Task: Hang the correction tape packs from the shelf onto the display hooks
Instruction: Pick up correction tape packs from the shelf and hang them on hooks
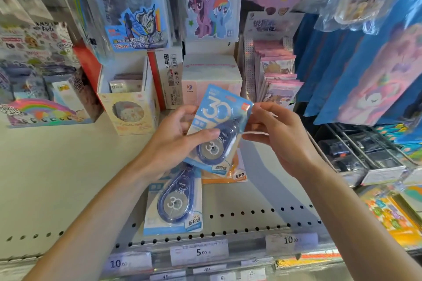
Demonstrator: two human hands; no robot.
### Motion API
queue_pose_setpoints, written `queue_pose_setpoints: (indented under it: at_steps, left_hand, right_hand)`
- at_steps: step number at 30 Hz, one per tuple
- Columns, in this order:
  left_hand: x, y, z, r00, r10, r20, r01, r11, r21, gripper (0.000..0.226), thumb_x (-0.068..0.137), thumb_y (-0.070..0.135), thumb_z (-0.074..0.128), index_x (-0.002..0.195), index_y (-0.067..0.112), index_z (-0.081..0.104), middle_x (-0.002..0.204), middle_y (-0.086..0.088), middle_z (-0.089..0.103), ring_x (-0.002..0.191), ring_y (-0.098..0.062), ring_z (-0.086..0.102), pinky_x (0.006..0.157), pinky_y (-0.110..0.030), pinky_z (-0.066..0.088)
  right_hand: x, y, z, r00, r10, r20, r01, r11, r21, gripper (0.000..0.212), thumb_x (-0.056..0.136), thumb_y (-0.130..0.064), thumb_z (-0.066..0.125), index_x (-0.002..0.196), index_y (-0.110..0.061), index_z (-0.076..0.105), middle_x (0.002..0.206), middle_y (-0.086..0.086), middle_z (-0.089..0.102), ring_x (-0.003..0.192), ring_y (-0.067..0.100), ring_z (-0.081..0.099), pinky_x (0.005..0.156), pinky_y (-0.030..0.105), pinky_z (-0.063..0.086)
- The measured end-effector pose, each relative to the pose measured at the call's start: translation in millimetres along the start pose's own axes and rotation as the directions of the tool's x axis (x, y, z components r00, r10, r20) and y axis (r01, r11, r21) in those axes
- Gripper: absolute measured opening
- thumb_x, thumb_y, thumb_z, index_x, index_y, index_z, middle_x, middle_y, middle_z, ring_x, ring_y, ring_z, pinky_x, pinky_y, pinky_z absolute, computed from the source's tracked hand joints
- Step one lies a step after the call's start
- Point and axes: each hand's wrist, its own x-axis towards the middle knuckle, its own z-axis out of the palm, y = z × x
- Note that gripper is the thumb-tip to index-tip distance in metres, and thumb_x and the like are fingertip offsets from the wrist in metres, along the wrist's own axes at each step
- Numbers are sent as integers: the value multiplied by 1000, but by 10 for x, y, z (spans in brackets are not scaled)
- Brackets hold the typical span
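Note:
Above the shelf I hold a blue correction tape pack [220,121] marked "30", tilted to the right. My left hand [178,139] grips its left side, thumb across the front. My right hand [276,130] pinches its upper right edge. A second blue pack [174,201] lies flat on the beige shelf [68,178] below my hands. An orange pack [237,173] lies partly hidden under the held one. I see no bare display hook.
Cartoon boxes [130,98] stand at the back of the shelf. Hanging sticker sheets [141,18] and blue packs [365,64] crowd the top and right. Price tags [201,252] line the shelf's front edge. Black trays [356,150] sit to the right.

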Motion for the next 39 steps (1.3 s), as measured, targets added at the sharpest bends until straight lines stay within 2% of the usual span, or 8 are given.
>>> queue_pose_setpoints:
  at_steps: [6,11,17,20,23,26,32,39]
  left_hand:
    - [-34,-8,-149,982,64,-179,-75,996,-55,51,76,22,85,121,16,61,100,1,82,87,-14,79,66,-20,58]
    - [-51,-32,-174,978,56,-203,-74,994,-80,49,76,26,85,118,23,62,101,0,82,87,-17,80,65,-24,60]
    - [-68,-42,-136,973,54,-222,-80,991,-109,46,76,25,84,117,25,63,101,1,82,87,-15,79,66,-22,59]
    - [-72,-45,-95,974,48,-221,-72,992,-102,45,78,22,84,118,23,62,101,2,82,88,-14,79,67,-22,59]
    - [-80,-52,-73,975,42,-218,-61,995,-77,38,86,17,82,119,22,63,102,4,82,92,-13,79,68,-19,58]
    - [-98,-50,-73,972,40,-232,-57,996,-64,32,87,16,81,115,22,66,100,5,82,90,-12,78,67,-18,58]
    - [-153,-56,-59,960,54,-276,-70,996,-48,25,88,19,80,104,28,63,96,10,81,83,-5,77,62,-14,55]
    - [-191,-13,153,979,68,-194,-74,997,-25,38,88,21,81,120,21,59,104,7,81,94,-9,77,76,-23,58]
  right_hand:
    - [-137,302,120,989,-82,125,146,724,-674,38,97,-45,64,125,-20,65,123,-3,61,110,13,61,96,39,54]
    - [-186,325,168,968,7,250,187,645,-741,66,88,-41,74,145,-17,53,138,4,52,130,21,50,111,39,42]
    - [-190,289,-300,946,63,317,171,735,-657,47,96,-19,70,141,-25,56,116,-25,60,104,-13,63,75,4,50]
    - [-229,349,-258,971,1,238,196,559,-805,60,93,-50,65,144,-19,54,143,-4,55,134,20,48,106,33,45]
    - [-284,380,-150,979,30,204,173,418,-892,80,83,-71,59,143,-18,53,150,1,47,140,23,36,115,42,35]
    - [-276,387,-213,987,-22,157,146,516,-844,77,82,-57,74,144,-18,50,134,-5,54,134,20,43,108,35,40]
    - [-264,352,-331,984,-181,3,153,826,-542,49,78,-38,86,108,-40,47,105,-20,61,84,-10,67,58,16,54]
    - [-304,151,-124,976,-188,-114,177,980,-95,52,75,-56,83,114,-33,59,98,-7,73,77,4,74,57,22,58]
